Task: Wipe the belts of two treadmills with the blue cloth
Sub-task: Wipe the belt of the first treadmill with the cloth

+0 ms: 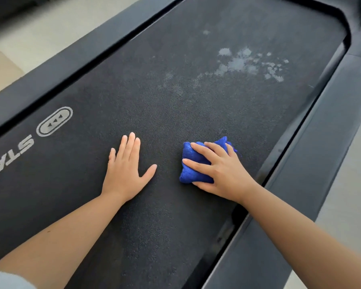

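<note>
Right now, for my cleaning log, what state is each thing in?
belt: stained, pale patches toward its far end.
blue cloth: bunched, lying on the belt.
left hand: open, flat on the belt.
right hand: gripping the blue cloth.

"STA" lettering (19, 151) on belt (175, 122), cut off; oval (54, 121) w/ 3 arrows.

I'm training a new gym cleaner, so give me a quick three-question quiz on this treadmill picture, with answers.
1. True or false: the left hand lies flat on the belt.
2. Which hand grips the blue cloth? A) left hand B) right hand
3. Short answer: does the blue cloth touch the pale smudges?
Key: 1 true; 2 B; 3 no, they lie farther up the belt.
</note>
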{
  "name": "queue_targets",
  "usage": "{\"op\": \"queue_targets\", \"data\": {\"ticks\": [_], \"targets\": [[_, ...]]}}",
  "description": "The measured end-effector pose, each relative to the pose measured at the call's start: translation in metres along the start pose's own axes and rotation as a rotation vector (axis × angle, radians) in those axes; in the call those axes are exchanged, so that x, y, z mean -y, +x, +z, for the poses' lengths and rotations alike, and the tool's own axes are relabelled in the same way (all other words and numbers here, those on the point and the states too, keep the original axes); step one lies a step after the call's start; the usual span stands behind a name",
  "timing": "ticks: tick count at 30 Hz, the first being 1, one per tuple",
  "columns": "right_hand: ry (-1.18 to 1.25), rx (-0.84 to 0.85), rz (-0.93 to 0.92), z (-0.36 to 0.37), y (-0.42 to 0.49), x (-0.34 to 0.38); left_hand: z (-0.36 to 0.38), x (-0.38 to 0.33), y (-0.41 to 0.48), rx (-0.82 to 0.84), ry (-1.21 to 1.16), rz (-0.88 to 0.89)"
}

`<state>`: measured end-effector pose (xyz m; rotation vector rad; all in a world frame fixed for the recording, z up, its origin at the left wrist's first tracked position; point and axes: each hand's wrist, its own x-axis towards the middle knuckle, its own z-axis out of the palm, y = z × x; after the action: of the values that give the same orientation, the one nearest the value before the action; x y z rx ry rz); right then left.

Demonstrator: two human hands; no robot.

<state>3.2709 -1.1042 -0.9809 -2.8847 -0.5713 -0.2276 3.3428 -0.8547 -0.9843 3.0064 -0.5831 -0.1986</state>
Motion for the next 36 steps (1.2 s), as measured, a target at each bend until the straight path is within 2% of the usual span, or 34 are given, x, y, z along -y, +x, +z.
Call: {"op": "queue_targets", "data": {"ticks": [8,10,14,16,19,22,26,28,32,34,36], "targets": [[-0.012,-0.026,-0.127,0.001,0.000,-0.028,-0.003,-0.001,-0.001,0.020,-0.036,-0.001],[-0.011,-0.076,-0.017,0.003,0.008,-0.048,-0.001,0.000,-0.002,0.019,-0.026,0.002],[-0.016,-0.118,0.364,-0.006,0.028,-0.098,0.001,0.000,-0.002,0.007,-0.004,-0.001],[-0.028,-0.140,0.426,-0.007,0.028,-0.099,0.001,0.000,-0.001,0.012,0.012,-0.001],[-0.024,-0.202,0.321,-0.002,0.002,-0.062,0.002,0.000,-0.001,0.012,0.029,-0.009],[-0.010,-0.181,0.175,0.001,-0.032,-0.023,0.001,-0.001,-0.001,0.014,0.028,-0.012],[-0.046,-0.134,0.097,-0.002,-0.030,-0.037,0.000,0.000,-0.001,0.004,0.004,-0.018],[-0.093,-0.149,0.200,-0.002,-0.020,-0.066,0.000,0.000,-0.001,-0.008,-0.017,-0.019],[-0.072,-0.180,0.687,-0.010,0.002,-0.114,-0.001,-0.002,-0.002,-0.020,-0.060,-0.023],[-0.079,-0.211,0.712,-0.008,0.004,-0.103,-0.003,-0.003,-0.002,-0.012,-0.067,-0.032],[-0.083,-0.243,0.595,-0.002,0.001,-0.070,-0.004,-0.003,-0.001,0.008,-0.058,-0.034]]}}
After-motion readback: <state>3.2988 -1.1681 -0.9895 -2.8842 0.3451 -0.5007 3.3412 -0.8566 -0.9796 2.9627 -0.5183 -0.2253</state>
